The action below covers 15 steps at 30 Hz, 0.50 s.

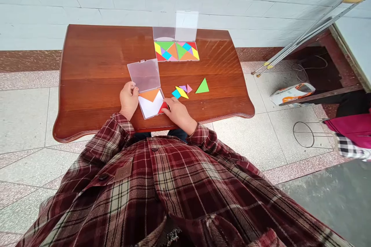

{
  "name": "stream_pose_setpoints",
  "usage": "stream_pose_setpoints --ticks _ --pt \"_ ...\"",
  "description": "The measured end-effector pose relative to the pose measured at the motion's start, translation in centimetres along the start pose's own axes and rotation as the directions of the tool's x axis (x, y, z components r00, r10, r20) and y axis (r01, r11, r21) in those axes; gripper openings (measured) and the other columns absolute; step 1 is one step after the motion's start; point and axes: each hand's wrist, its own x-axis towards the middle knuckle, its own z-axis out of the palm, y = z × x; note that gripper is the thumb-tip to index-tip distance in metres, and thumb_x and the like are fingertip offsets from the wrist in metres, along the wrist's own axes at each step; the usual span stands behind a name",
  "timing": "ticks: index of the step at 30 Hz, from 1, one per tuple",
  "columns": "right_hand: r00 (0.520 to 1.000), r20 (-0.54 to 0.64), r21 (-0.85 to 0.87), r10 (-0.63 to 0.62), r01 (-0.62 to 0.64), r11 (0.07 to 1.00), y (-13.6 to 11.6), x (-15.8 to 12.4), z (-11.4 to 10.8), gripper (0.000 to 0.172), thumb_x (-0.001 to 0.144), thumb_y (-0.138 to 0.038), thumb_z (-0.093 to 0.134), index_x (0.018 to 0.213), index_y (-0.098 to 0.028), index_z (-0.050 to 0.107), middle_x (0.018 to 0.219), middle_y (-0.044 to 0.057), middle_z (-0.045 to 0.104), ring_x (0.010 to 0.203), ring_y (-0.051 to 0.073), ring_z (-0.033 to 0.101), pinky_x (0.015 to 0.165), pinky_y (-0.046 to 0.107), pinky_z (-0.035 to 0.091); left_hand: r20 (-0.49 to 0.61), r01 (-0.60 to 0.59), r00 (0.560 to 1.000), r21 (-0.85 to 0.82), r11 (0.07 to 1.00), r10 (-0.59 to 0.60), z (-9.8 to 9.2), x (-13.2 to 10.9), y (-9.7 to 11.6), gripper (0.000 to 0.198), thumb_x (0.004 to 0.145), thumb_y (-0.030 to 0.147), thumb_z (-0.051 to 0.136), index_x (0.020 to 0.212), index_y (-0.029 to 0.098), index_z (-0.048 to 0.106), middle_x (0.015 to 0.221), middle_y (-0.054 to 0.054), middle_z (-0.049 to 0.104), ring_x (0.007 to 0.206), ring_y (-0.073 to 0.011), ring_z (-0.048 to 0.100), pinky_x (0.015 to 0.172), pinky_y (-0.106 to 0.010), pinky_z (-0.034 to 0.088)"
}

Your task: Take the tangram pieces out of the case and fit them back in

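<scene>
On the table lies a clear plastic tangram case [151, 115] with its transparent lid [145, 75] folded back. Inside, an orange triangle [149, 95] fills the top edge over a white base. My left hand [129, 98] has its fingers curled at the case's left edge, by the hinge. My right hand [178, 114] pinches at a red triangle [163, 107] in the lower right corner, partly covering it. Just right of the case are a blue square [176, 93], a yellow parallelogram [182, 92], a purple triangle [183, 88], a pink triangle [189, 88] and a larger green triangle [203, 86].
Two open tangram cases full of coloured pieces, a left one [165, 51] and a right one [187, 51], stand at the back of the wooden table [101, 58]. Tiled wall [116, 0] rises behind. Crutches [290, 50] lean at the right, near a plastic bag [291, 93].
</scene>
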Motion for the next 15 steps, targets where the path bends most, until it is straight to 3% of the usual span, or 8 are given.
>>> stream_pose_setpoints --ticks 6,15 --pt "0.999 0.054 -0.072 -0.007 0.01 0.997 -1.0 0.0 -0.3 0.042 0.094 -0.037 0.052 0.131 -0.018 0.052 0.124 0.012 0.053 0.105 0.023 0.059 0.085 0.031 0.049 0.01 0.02 1.0 0.007 1.0 -0.02 -0.2 0.0 0.2 0.018 0.08 0.021 0.051 0.097 0.019 0.056 0.082 -0.001 0.062 0.076 -0.013 0.06 0.077 -0.028 0.047" --pt "0.994 0.112 -0.188 -0.016 0.037 0.982 -1.3 0.4 0.1 0.035 0.095 -0.041 0.048 0.121 -0.018 0.055 0.121 0.012 0.051 0.097 0.022 0.062 0.079 0.032 0.051 0.011 0.005 1.0 -0.003 1.0 -0.005 -0.2 0.1 -0.2 0.018 0.079 0.024 0.052 0.096 0.019 0.056 0.081 -0.001 0.06 0.076 -0.0134 0.061 0.076 -0.028 0.048"
